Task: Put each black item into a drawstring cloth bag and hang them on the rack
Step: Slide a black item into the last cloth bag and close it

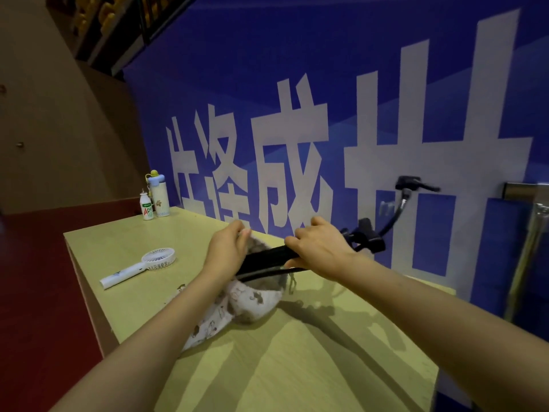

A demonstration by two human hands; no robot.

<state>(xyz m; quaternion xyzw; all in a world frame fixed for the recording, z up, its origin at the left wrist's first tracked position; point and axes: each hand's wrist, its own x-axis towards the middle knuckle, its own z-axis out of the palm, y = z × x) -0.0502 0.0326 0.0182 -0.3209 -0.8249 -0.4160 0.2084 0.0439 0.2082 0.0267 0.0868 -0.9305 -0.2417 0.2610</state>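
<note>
Gripping long black item (267,257) with right grip (320,251), across mouth of white patterned drawstring cloth bag (252,301). Pinching bag rim with left grip (228,248).

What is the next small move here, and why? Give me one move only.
Probably tip the black item down into the cloth bag. The right hand grips its end, the left hand holds the bag's mouth open, and the item lies across the opening, mostly not yet inside.
</note>
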